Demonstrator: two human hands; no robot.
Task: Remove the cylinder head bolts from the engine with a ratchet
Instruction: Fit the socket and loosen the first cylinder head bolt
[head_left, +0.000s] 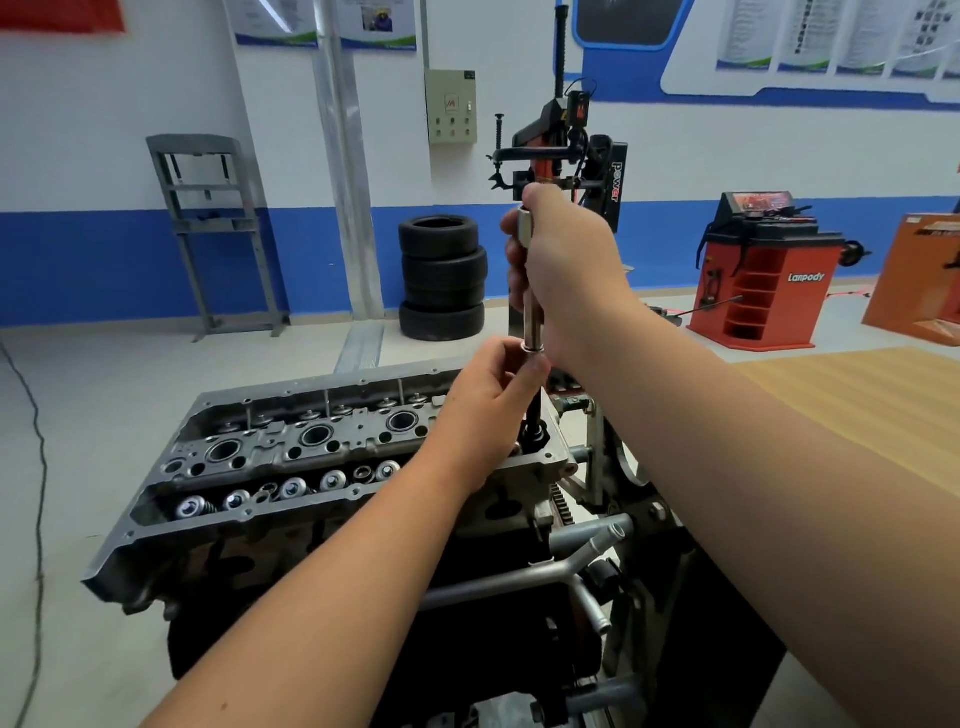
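1. Seen from a camera on the person's head, two bare forearms reach forward over an engine (322, 467) mounted on a stand in a workshop.
2. The right hand (563, 270) is raised well above the engine, its fingers wrapped round the upper part of a long chrome tool, the ratchet extension (531, 306), which stands upright; the ratchet's own handle is hidden by the hand.
3. The left hand (491, 400) sits lower, its fingertips pinching the tool's shaft where a bright collar shows, just above a dark bolt (535, 426).
4. That bolt hangs from the tool's lower end, its flanged head just above the near right corner of the cylinder head (291, 447); whether its tip has cleared the hole cannot be told.
5. Along the cylinder head lie open round bores and a row of shiny valve springs; no other bolt heads can be made out with certainty.
6. Judging by this, one bolt is being drawn out, late in its removal.
7. Next, the bolt likely needs lifting straight up, pulling off the socket and setting aside, before seating the tool on another bolt.
8. Behind stand stacked tyres (441, 278), a tyre-changing machine (566, 150) and a red wheel balancer (763, 270).
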